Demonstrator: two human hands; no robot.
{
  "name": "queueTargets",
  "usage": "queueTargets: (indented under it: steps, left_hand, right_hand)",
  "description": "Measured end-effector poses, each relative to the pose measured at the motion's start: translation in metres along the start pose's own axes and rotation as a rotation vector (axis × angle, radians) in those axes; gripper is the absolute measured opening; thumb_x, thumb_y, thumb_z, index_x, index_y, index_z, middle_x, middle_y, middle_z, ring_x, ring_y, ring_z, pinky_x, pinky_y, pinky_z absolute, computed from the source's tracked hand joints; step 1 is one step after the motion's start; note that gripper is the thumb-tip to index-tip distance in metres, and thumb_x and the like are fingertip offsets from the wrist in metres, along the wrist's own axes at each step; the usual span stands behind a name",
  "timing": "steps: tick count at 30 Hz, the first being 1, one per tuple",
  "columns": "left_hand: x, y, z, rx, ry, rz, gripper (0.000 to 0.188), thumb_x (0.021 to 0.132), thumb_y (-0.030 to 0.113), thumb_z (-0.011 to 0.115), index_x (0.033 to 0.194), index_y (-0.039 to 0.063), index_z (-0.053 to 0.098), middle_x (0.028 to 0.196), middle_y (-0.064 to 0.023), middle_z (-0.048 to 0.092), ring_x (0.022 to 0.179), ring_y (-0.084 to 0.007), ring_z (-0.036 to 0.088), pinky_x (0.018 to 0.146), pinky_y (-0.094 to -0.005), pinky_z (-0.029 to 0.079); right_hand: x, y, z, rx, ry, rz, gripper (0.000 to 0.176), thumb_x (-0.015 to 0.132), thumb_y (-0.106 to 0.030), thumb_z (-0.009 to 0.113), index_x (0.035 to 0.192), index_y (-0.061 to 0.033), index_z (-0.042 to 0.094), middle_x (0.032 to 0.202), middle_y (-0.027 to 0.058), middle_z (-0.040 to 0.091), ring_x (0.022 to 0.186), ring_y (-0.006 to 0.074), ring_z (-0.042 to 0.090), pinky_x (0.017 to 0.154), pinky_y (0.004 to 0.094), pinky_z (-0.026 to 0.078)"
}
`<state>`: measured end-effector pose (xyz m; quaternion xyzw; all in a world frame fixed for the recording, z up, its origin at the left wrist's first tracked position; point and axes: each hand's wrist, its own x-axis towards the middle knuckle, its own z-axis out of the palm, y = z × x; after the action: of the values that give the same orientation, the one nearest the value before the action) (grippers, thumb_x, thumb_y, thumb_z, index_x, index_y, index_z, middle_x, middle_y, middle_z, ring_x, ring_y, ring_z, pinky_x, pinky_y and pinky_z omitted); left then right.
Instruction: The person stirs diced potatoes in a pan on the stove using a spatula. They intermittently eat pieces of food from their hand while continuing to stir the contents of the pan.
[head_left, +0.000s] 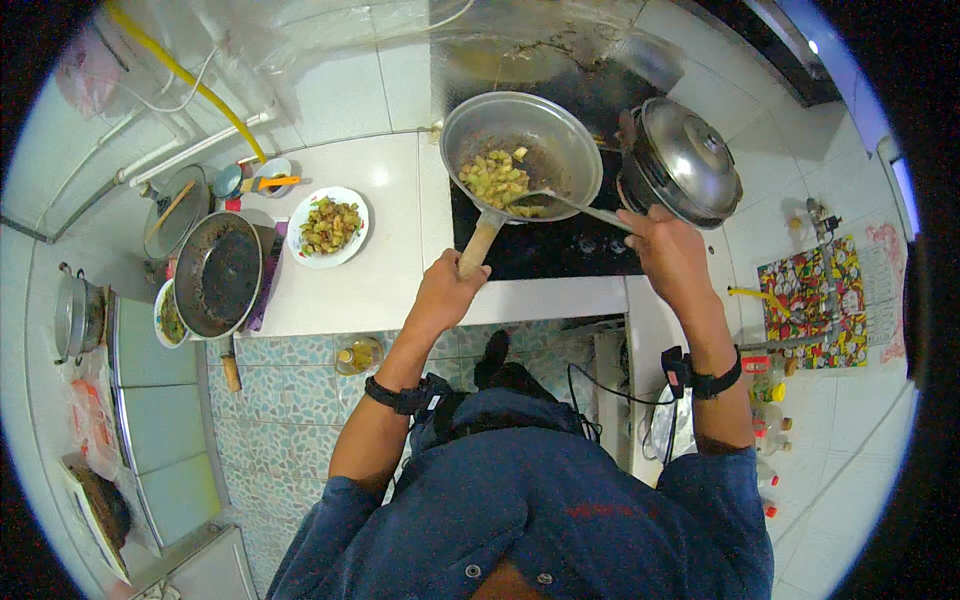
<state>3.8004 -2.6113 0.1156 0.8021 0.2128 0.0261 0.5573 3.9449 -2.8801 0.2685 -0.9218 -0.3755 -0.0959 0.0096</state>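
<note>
My left hand (448, 291) grips the pale handle of a metal frying pan (574, 142), which is tilted above the left part of the black cooktop (544, 259). Chopped greenish-yellow food (491, 178) lies in the pan's lower left side. In my right hand (664, 244) is the handle of a metal cooking spoon or spatula (592, 211); its head rests among the food near the pan's front rim. To the left on the white counter, a flower-edged plate (365, 232) holds a heap of similar chopped food.
A lidded dark pot (686, 161) stands at the cooktop's right. An empty dark wok (225, 277), a plate of greens (166, 330), a glass lid (191, 199) and a small bowl with an orange-handled tool (281, 181) are at left. An oil container (360, 356) stands on the floor.
</note>
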Motion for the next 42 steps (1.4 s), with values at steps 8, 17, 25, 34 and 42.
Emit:
queueTargets:
  steps: [8, 17, 25, 34, 42]
  left_hand:
    - [-0.007, 0.013, -0.014, -0.060, -0.148, -0.121, 0.048, 0.091, 0.036, 0.071, 0.109, -0.007, 0.061, 0.077, -0.0149, 0.066, 0.065, -0.0206, 0.062, 0.061, -0.0360, 0.049]
    - [-0.010, 0.012, -0.036, -0.257, -0.313, -0.235, 0.037, 0.096, 0.031, 0.069, 0.114, 0.000, 0.062, 0.076, -0.0054, 0.065, 0.054, -0.0079, 0.052, 0.048, -0.0240, 0.041]
    - [-0.002, 0.012, -0.050, -0.240, -0.458, -0.214, 0.039, 0.094, 0.036, 0.071, 0.103, -0.001, 0.063, 0.075, -0.0072, 0.067, 0.052, -0.0114, 0.055, 0.050, -0.0272, 0.043]
    - [0.009, 0.000, -0.059, -0.228, -0.564, -0.111, 0.038, 0.096, 0.034, 0.068, 0.104, -0.003, 0.062, 0.075, -0.0095, 0.067, 0.054, -0.0145, 0.059, 0.050, -0.0289, 0.047]
    - [0.009, -0.018, -0.067, -0.187, -0.442, -0.001, 0.024, 0.095, 0.020, 0.059, 0.097, -0.004, 0.062, 0.075, -0.0112, 0.068, 0.053, -0.0173, 0.062, 0.049, -0.0320, 0.050]
  right_hand:
    - [0.007, -0.043, 0.086, 0.025, -0.088, 0.265, 0.036, 0.091, -0.019, 0.068, 0.126, -0.0152, 0.067, 0.091, 0.0151, 0.066, 0.084, 0.0373, 0.069, 0.070, 0.0469, 0.056]
    - [0.034, -0.032, 0.088, 0.028, 0.101, 0.239, 0.032, 0.094, -0.021, 0.063, 0.126, -0.0179, 0.067, 0.097, 0.0127, 0.067, 0.078, 0.0313, 0.072, 0.063, 0.0433, 0.059]
    - [0.086, -0.039, 0.106, -0.031, 0.193, -0.063, 0.036, 0.086, -0.007, 0.065, 0.120, -0.0167, 0.072, 0.089, 0.0098, 0.062, 0.087, 0.0297, 0.068, 0.068, 0.0413, 0.056]
    - [0.004, -0.040, 0.043, -0.167, 0.199, 0.147, 0.040, 0.083, -0.002, 0.061, 0.117, -0.0183, 0.074, 0.081, 0.0082, 0.056, 0.081, 0.0295, 0.064, 0.066, 0.0426, 0.054]
    - [-0.037, -0.085, 0.028, -0.079, 0.084, 0.478, 0.032, 0.086, -0.014, 0.070, 0.118, -0.0188, 0.074, 0.089, 0.0111, 0.064, 0.082, 0.0334, 0.068, 0.067, 0.0458, 0.054]
